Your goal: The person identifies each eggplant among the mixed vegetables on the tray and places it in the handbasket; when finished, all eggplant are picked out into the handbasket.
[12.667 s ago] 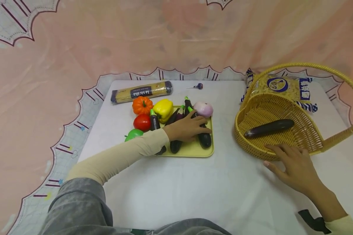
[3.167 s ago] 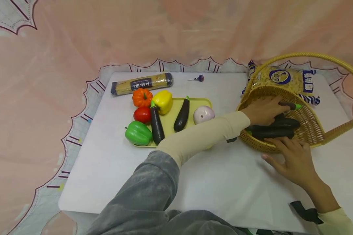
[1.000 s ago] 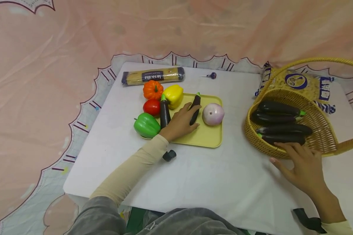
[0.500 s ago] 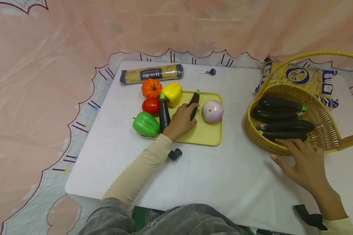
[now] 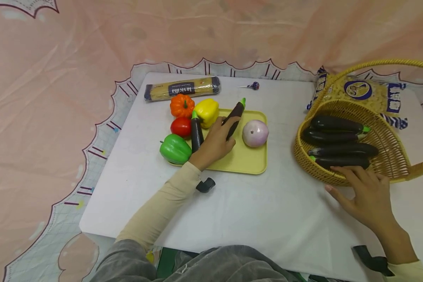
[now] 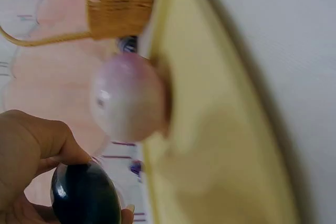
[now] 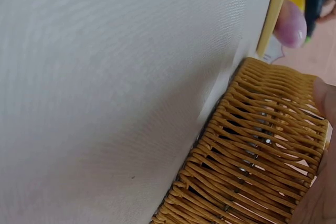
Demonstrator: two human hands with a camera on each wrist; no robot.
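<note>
My left hand (image 5: 216, 143) grips a dark eggplant (image 5: 238, 111) with a green stem, raised over the yellow tray (image 5: 243, 164). In the left wrist view, the eggplant's rounded dark end (image 6: 86, 195) shows between thumb and fingers. A purple-white onion (image 5: 255, 133) sits on the tray to the right of that hand. Another eggplant (image 5: 196, 133) lies at the tray's left, partly hidden behind the hand. My right hand (image 5: 368, 197) rests on the near rim of the wicker basket (image 5: 304, 170), thumb spread outside. Several eggplants (image 5: 343, 149) lie side by side in the basket.
A green bell pepper (image 5: 175, 149), tomato (image 5: 181, 127), orange pumpkin (image 5: 182, 105) and yellow bell pepper (image 5: 206, 112) cluster at the tray's left. Behind them lies a spaghetti packet (image 5: 183, 88); a small pointed item (image 5: 253, 86) is nearby. A pasta bag (image 5: 359, 92) lies behind the tall-handled basket.
Eggplants have gone from the tray into the basket, which held one at first. My left hand, back from the basket, has just lifted another off the tray. My right hand stays at the rim.
</note>
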